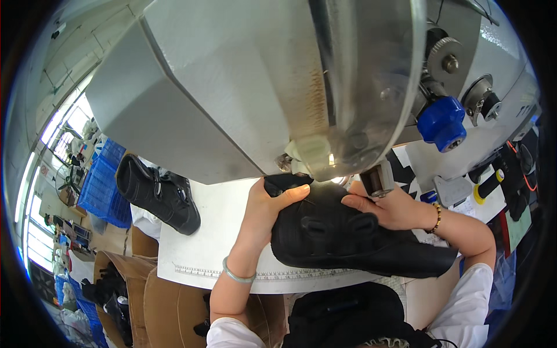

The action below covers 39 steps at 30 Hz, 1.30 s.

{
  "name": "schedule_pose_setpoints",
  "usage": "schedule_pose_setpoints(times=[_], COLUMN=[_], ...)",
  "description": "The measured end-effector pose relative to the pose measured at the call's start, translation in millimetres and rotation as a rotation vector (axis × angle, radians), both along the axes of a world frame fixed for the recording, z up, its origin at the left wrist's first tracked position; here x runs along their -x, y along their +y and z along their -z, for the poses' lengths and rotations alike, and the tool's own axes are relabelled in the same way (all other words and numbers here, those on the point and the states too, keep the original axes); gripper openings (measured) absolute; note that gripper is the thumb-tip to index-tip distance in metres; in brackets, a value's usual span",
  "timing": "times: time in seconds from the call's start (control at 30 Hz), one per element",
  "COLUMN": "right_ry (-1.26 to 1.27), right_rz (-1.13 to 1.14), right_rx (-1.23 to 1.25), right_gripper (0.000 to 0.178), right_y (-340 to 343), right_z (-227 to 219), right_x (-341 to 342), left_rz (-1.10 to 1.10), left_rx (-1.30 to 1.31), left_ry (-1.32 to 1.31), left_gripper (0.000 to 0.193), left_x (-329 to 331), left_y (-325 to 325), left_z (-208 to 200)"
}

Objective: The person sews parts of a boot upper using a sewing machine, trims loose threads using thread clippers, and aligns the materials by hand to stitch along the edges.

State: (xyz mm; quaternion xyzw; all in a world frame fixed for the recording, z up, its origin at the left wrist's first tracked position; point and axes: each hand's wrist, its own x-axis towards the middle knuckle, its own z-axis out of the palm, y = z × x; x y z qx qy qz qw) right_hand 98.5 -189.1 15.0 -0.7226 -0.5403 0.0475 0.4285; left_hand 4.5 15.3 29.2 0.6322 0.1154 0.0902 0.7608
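Note:
A black shoe upper (325, 232) lies across the white machine table under the head of a large grey sewing machine (232, 75). My left hand (264, 209) grips its left edge, thumb on top and the other fingers mostly hidden. On the far right side of the upper, my right hand (394, 209) is closed on the material with its thumb pressed on top. The upper's far edge runs beneath the machine head, where the needle area is hard to make out. Its narrower end reaches right, below my right wrist.
A finished-looking black shoe (159, 194) rests at the table's left edge. Cardboard boxes (174, 307) stand below it, with blue crates (107, 182) further left. To the right are a thread spool (488, 187) and a blue knob (442, 123) on the machine. A ruler strip (261, 275) follows the table's near edge.

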Motion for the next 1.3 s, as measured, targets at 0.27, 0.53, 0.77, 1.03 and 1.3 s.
schedule_pose_setpoints(times=[0.27, 0.53, 0.77, 1.03, 1.3], right_ry=[0.054, 0.173, 0.331, 0.099, 0.209], right_rz=[0.206, 0.341, 0.335, 0.232, 0.188], right_rx=[-0.132, -0.256, -0.273, -0.207, -0.286], right_gripper=[0.026, 0.022, 0.023, 0.021, 0.021], right_y=[13.2, 31.5, 37.8, 22.8, 27.1], right_z=[13.4, 29.8, 27.7, 28.2, 31.3], right_x=[30.1, 52.7, 62.8, 66.2, 64.1], left_rz=[-0.441, -0.386, -0.657, -0.748, -0.779], left_rx=[-0.889, -1.008, -0.741, -0.478, -0.303], left_ry=[-0.477, -0.313, -0.532, -0.735, -0.792], left_gripper=[0.06, 0.095, 0.074, 0.053, 0.049], left_x=[54.1, 50.6, 50.0, 49.7, 46.4], left_y=[-27.6, -73.9, -61.8, -42.2, -45.1], left_z=[4.0, 15.9, 26.4, 26.5, 15.6])
